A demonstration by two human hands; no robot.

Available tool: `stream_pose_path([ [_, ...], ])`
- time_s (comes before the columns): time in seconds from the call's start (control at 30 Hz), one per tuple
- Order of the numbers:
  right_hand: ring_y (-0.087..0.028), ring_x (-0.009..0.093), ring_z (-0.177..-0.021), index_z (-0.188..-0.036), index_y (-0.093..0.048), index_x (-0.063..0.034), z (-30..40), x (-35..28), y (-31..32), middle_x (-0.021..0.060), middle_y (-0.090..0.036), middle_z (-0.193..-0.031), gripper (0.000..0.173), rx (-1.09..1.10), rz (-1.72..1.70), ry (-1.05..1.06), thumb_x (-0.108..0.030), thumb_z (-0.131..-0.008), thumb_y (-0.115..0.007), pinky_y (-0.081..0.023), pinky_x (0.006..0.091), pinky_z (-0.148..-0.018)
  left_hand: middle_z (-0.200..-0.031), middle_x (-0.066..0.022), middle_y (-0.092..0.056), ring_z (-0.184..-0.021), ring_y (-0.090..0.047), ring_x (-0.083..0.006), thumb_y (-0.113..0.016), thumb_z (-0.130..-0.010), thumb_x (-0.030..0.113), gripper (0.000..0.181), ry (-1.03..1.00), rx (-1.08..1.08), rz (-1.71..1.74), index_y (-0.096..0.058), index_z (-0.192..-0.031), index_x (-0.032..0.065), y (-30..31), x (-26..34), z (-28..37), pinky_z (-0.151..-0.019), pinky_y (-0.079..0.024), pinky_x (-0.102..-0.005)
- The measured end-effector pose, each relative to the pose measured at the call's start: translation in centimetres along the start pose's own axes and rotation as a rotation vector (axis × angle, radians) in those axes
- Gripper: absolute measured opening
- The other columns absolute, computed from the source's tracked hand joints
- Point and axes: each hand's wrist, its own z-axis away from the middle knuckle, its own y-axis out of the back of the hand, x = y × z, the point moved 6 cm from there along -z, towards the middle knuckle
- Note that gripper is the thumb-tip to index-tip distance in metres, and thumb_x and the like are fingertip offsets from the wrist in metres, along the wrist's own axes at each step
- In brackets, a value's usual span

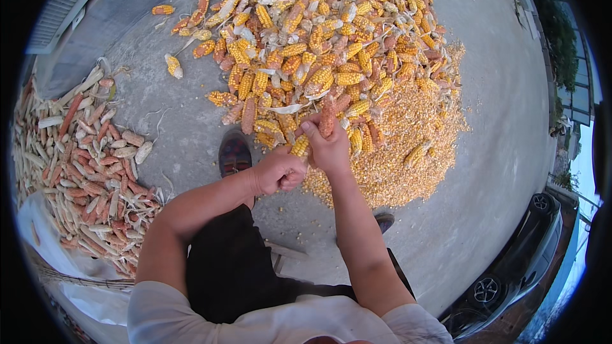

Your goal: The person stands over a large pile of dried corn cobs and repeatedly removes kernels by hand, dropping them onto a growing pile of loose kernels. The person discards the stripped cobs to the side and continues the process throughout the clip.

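Observation:
My right hand (pixel 330 147) is closed around a reddish corncob (pixel 327 117) that looks bare of kernels, its end sticking up past the thumb. Close beside it, my left hand (pixel 279 170) is curled in a fist on an ear of yellow corn (pixel 300 145). Part of that ear shows between the two hands; its lower end is hidden by the fingers. Just beyond the hands lies a large heap of corn ears (pixel 306 52), some with kernels partly gone and some with dry husk. Loose yellow kernels (pixel 411 153) spread over the ground to the right.
At the left is a pile of stripped cobs (pixel 95 172), by a white plastic sheet (pixel 52 243). My shoe (pixel 234 153) stands on the concrete floor (pixel 158 81). Under me is part of a wooden stool (pixel 287 251). A dark car (pixel 511 258) is parked at the right.

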Motion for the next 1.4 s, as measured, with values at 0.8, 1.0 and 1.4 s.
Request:
stream_pose_path([
  [0.8,-0.053,0.017,-0.105,-0.119,-0.054,-0.0041,0.8,3.1,-0.1,0.0060,-0.059,-0.115,0.037,0.034,-0.451,-0.177,-0.028,-0.091,-0.058,-0.041,0.0317,-0.091,-0.065,-0.0200,-0.061,-0.062,-0.063,-0.0357,-0.060,-0.075,0.016,0.027,-0.394,0.706,-1.808,-0.047,-0.090,-0.0030,0.7,4.5,-0.8,-0.054,-0.050,-0.0461],
  [1.0,-0.055,0.017,-0.102,-0.122,-0.052,-0.0030,0.4,4.6,0.2,0.0070,-0.059,-0.116,0.040,0.000,-0.434,-0.182,-0.029,-0.092,-0.056,-0.044,0.0311,-0.088,-0.066,-0.0201,-0.062,-0.059,-0.063,-0.0366,-0.059,-0.075,0.014,0.028,-0.369,0.681,-1.762,-0.049,-0.093,-0.0050,0.5,4.1,-1.3,-0.053,-0.051,-0.0455],
  [1.4,-0.056,0.018,-0.101,-0.114,-0.055,-0.0002,1.2,5.5,0.0,0.0086,-0.061,-0.108,0.031,0.107,-0.376,-0.313,-0.014,-0.088,-0.061,-0.044,0.0303,-0.087,-0.072,-0.0217,-0.063,-0.069,-0.064,-0.0386,-0.063,-0.074,0.019,0.042,-0.210,0.599,-1.644,-0.048,-0.104,-0.0064,-0.4,3.4,-1.7,-0.060,-0.051,-0.0477],
])
